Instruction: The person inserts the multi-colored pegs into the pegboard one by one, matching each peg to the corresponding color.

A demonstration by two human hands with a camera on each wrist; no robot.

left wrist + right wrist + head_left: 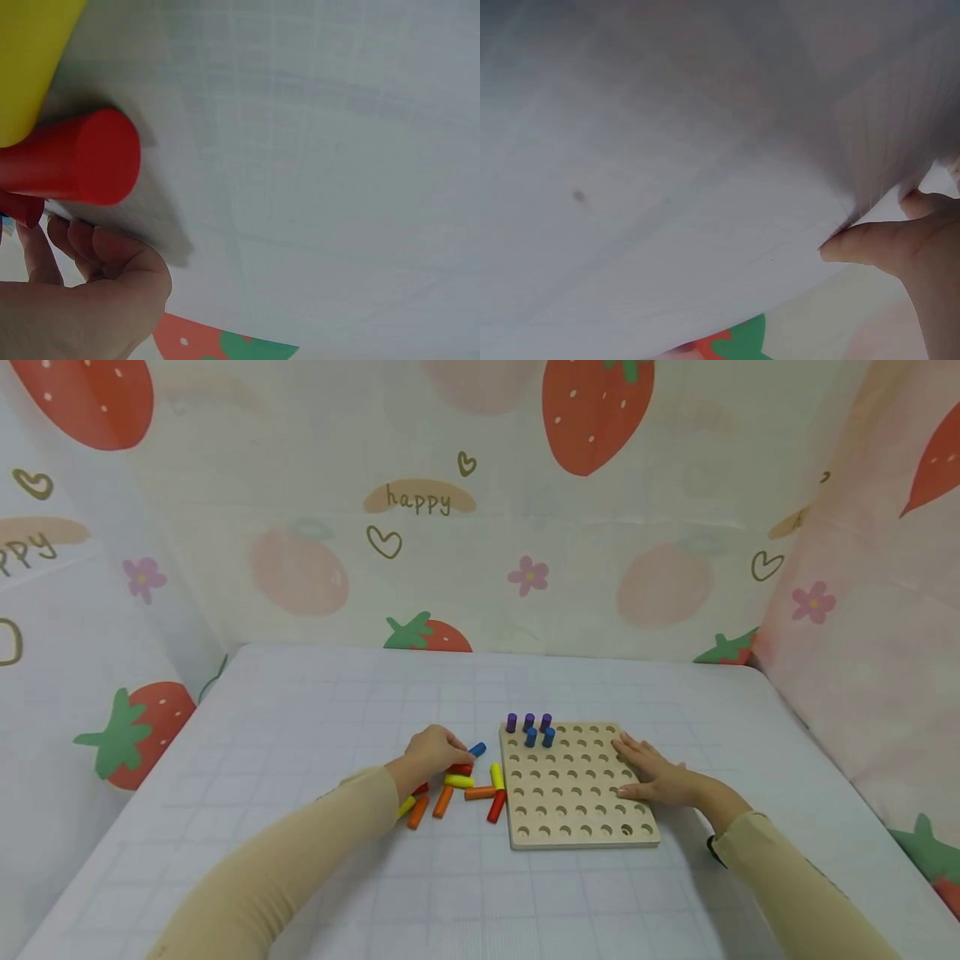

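My left hand [437, 750] reaches over a loose heap of coloured pegs, its fingertips pinching one end of a blue peg [477, 749]. Just below those fingers lie a red peg [460, 770] and a yellow peg [459, 782]. In the left wrist view, another red peg [109, 157] stands out close to the camera, above the curled fingers. A wooden pegboard [585, 842] with rows of round holes lies to the right; purple pegs [528, 722] and blue pegs [549, 737] stand upright at its far left corner. With fingers spread, my right hand [656, 775] rests on the board's right edge.
Between the left hand and the board lie an orange peg [480, 793], a yellow peg [497, 777] and a red peg [496, 807]. More orange pegs [417, 812] lie nearer my left forearm. A strawberry-patterned cloth [480, 543] encloses the white gridded table [337, 877].
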